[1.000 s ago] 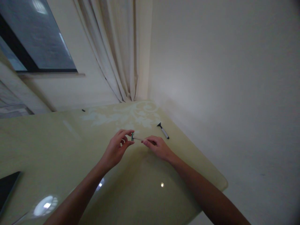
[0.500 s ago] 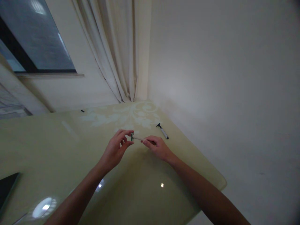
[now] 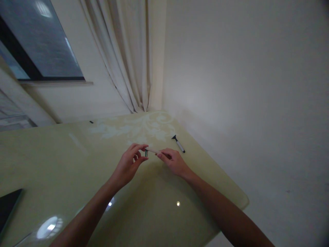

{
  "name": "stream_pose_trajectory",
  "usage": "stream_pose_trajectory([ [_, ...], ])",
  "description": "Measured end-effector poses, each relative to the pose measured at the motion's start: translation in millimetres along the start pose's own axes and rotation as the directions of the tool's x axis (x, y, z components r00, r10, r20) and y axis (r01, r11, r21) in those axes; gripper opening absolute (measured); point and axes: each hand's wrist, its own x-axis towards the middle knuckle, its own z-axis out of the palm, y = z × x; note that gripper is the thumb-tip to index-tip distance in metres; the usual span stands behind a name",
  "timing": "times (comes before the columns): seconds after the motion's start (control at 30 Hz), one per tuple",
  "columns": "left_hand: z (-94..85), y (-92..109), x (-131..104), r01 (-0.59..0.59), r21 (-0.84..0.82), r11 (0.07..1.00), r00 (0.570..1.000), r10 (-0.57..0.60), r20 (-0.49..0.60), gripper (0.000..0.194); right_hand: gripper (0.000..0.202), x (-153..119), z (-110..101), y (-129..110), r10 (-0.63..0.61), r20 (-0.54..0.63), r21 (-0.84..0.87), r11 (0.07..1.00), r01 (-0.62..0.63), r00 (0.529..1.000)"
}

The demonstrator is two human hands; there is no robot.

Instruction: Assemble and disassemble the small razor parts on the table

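My left hand (image 3: 131,161) pinches a small green and dark piece (image 3: 146,152) upright between thumb and fingertips, above the table. A thin pale stick (image 3: 153,150) is held in my right hand (image 3: 173,160), its far end touching or very near the top of the small piece. What the small piece is cannot be made out. Behind my right hand, a razor with a grey and black handle (image 3: 180,145) lies on the table.
The pale green glossy table (image 3: 64,164) has a floral pattern at its back corner. A tiny dark object (image 3: 91,122) lies near the back edge. A dark flat panel (image 3: 9,209) is at the left. Curtains (image 3: 128,55) and walls stand behind.
The stick's far end has moved from the middle of the small piece up to its top. The small piece looks slightly turned and a little lower.
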Motion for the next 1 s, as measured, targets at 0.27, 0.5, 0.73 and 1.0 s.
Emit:
stream_pose_trajectory([
  [0.27,0.4,-3.5,0.3,0.007,-0.005,1.0,1.0,-0.007,0.01,0.03,0.043,0.6,0.6,5.4,0.006,-0.031,-0.035,0.999,-0.007,1.0],
  [0.5,0.7,-4.0,-0.7,0.017,-0.014,1.0,1.0,-0.016,0.018,0.032,0.036,-0.1,0.6,0.7,0.006,-0.043,-0.032,0.999,-0.007,0.999],
  [0.73,1.6,-4.6,-0.6,0.015,-0.012,1.0,1.0,-0.015,0.018,0.031,0.034,-0.2,0.7,1.0,0.007,-0.058,-0.073,0.997,-0.011,0.998],
  [1.0,-0.2,-5.3,-1.2,0.012,0.013,1.0,1.0,-0.012,0.009,0.032,0.035,-0.1,-0.7,1.9,0.002,-0.032,-0.081,0.997,-0.005,0.999],
])
